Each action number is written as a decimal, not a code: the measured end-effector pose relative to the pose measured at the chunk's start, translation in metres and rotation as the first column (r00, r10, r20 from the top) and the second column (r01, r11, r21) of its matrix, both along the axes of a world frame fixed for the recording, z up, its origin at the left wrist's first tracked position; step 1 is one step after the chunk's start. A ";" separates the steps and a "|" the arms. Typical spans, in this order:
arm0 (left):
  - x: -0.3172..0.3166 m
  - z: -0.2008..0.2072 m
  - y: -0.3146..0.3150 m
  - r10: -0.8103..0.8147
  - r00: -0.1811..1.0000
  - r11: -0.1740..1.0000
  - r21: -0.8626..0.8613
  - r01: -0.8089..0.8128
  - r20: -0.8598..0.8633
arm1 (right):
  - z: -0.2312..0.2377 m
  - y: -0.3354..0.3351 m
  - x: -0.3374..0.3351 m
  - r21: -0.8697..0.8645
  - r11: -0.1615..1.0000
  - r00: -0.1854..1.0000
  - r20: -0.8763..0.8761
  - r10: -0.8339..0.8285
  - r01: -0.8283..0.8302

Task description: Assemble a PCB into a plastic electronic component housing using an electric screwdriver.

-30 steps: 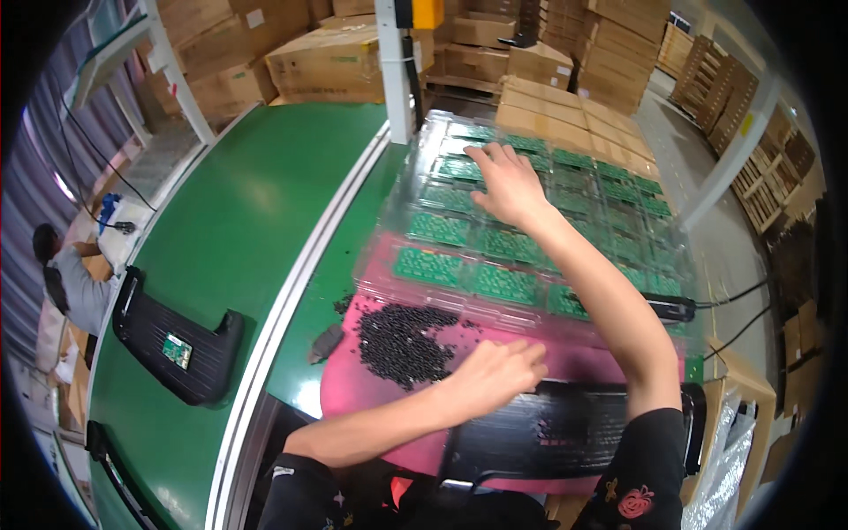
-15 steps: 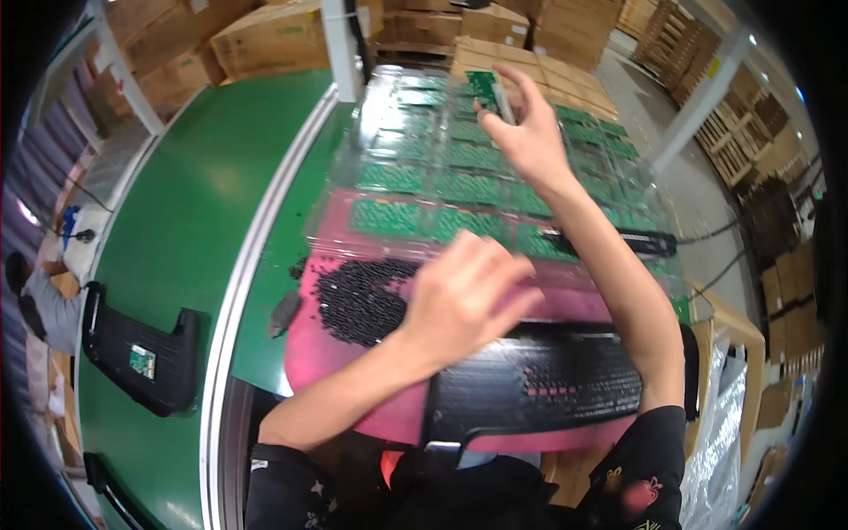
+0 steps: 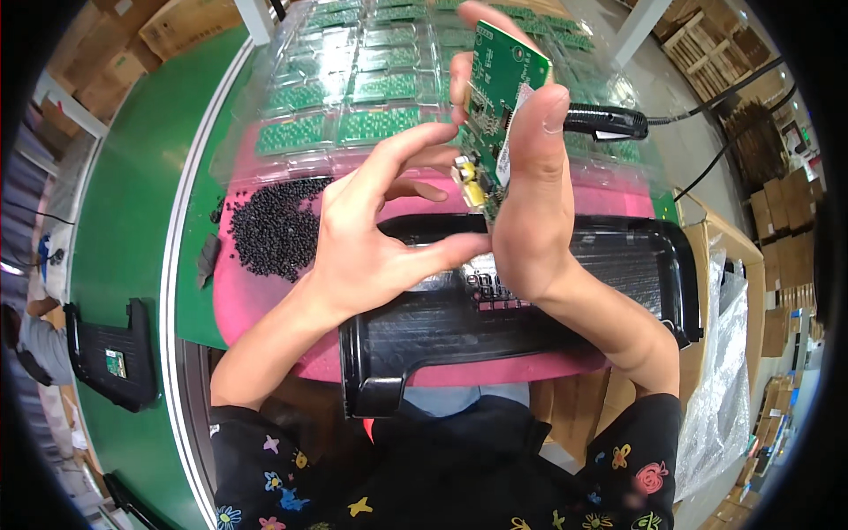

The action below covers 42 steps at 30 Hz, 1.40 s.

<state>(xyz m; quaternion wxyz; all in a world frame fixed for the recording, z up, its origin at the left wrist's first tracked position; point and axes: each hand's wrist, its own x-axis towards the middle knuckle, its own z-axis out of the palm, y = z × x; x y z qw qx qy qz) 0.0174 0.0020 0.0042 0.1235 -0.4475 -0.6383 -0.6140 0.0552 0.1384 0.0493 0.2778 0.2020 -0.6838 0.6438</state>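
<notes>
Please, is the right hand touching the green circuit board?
Touching: the head view shows the right hand gripping the green circuit board between thumb and fingers.

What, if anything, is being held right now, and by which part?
A green rectangular circuit board, held by its side edges in the fingers of the right hand. The left hand is open beside it; contact cannot be told.

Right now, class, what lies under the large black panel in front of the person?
Under the black panel, a pink surface shows along its near and far edges and through small cut-outs. What its solid parts cover cannot be seen.
</notes>
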 end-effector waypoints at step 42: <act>0.003 -0.002 0.001 -0.251 0.958 0.511 -0.821 0.253 0.139 | -0.055 0.104 0.106 0.650 0.758 0.827 0.458 -0.326 -0.061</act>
